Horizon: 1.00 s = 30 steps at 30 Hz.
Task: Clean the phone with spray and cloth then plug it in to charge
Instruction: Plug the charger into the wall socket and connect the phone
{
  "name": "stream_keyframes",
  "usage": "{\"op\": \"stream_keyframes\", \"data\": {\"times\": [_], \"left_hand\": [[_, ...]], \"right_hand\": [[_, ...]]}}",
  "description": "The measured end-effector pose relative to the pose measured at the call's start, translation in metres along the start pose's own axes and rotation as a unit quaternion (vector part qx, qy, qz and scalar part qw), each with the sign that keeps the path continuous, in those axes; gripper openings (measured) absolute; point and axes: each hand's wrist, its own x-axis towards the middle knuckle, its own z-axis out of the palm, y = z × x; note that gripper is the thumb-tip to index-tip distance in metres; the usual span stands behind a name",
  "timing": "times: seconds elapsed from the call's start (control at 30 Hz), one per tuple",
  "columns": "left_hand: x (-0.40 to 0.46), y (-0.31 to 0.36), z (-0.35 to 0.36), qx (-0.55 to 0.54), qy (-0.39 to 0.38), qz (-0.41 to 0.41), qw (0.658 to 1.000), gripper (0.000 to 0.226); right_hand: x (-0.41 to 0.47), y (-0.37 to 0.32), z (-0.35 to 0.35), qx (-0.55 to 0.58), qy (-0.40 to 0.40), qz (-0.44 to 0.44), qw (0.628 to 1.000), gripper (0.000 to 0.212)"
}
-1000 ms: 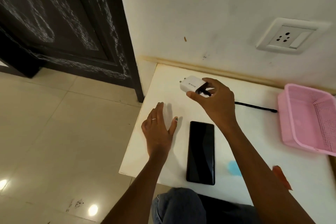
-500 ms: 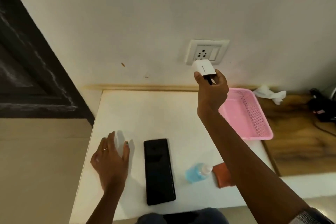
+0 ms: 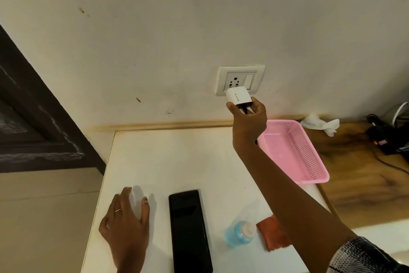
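Phone (image 3: 190, 230) lies flat at the table's (image 3: 168, 162) near edge beside the flat, empty left hand (image 3: 126, 226); right hand (image 3: 249, 122) pinches the charger (image 3: 238, 96) at the wall socket (image 3: 240, 80), so square the pins to the holes, then push straight in.

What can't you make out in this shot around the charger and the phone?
Head view only:
- Charger pins: hidden behind its body, so seating in the socket is unclear.
- Cable: hidden by the right hand and forearm; its phone end is unseen.
- Phone: lower end cut off by the frame edge.
- Charger lettering: too small.
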Motion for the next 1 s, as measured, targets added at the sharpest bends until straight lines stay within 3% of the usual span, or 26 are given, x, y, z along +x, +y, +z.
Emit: {"op": "stream_keyframes", "data": {"times": [0.43, 0.73, 1.0], "left_hand": [[-0.001, 0.008, 0.001, -0.001, -0.007, -0.003, 1.0, 0.046], [0.0, 0.005, 0.001, 0.007, 0.001, 0.012, 1.0, 0.05], [0.001, 0.004, 0.001, -0.001, 0.008, 0.012, 1.0, 0.043]], "right_hand": [[0.01, -0.004, 0.007, -0.019, 0.016, 0.015, 1.0, 0.061], [0.016, -0.016, 0.01, -0.138, -0.009, -0.001, 0.99, 0.064], [0.015, -0.025, 0.02, -0.175, -0.007, 0.017, 0.984, 0.062]]}}
